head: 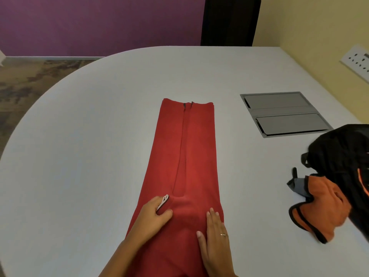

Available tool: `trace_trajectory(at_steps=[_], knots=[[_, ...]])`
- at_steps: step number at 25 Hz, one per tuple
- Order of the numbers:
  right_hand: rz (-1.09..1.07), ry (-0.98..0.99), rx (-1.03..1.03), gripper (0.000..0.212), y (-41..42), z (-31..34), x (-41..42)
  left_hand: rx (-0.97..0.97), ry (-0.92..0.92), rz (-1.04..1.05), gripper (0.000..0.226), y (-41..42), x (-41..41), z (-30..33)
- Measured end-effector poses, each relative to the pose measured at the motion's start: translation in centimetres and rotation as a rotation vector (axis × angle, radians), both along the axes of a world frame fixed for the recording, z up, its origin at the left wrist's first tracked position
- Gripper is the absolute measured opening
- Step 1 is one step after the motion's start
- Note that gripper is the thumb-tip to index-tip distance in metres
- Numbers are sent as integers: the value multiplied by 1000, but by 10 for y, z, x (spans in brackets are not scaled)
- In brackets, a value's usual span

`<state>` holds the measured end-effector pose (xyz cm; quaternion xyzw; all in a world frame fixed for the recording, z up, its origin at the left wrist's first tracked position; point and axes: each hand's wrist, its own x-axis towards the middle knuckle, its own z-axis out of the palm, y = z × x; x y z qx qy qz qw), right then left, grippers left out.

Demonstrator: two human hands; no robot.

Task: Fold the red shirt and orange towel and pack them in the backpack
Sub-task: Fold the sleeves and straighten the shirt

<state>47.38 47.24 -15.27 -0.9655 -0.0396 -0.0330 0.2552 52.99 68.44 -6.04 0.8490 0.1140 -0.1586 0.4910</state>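
Currently the red shirt [185,156], narrowed lengthwise on the table [79,146], is being pressed under both hands: left hand [153,214] loosely curled, holding nothing, right hand [215,234] flat. An end-to-end fold is being called for next; the orange towel [319,204] and backpack [343,156] are lying beyond the right hand.

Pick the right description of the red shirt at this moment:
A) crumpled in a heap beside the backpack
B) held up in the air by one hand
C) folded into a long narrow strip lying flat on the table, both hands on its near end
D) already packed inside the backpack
C: the red shirt lies flat as a long strip on the table, with the left hand and right hand resting on its near end.
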Motion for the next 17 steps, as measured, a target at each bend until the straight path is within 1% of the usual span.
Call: trace_trajectory(at_steps=[1,2,3,4,6,7,9,10,12,13,15,17], knots=[[8,7,-14,59,0,2,-6,-96,7,-3,32,3,-5,7],[23,22,-39,58,1,4,-11,-141,31,25,44,7,-8,9],[43,36,-78,59,1,5,-17,-118,52,56,50,12,-11,7],[61,58,-124,59,2,5,-21,-54,65,80,51,17,-13,4],[76,94,-200,59,3,2,-31,114,57,81,39,27,-20,-7],[69,117,-226,59,2,0,-35,160,73,93,30,30,-24,-10],[48,143,-251,59,0,-2,-43,174,108,139,18,32,-32,-17],[45,146,-245,59,-2,-1,-48,151,108,161,18,32,-38,-21],[15,140,-200,57,-4,2,-59,99,114,172,32,36,-48,-26],[-36,141,-134,56,-5,3,-65,82,127,152,41,39,-54,-26],[-245,177,68,53,-7,11,-75,57,126,90,56,46,-67,-30],[-432,258,222,49,-9,23,-78,-20,115,76,63,52,-77,-34]])
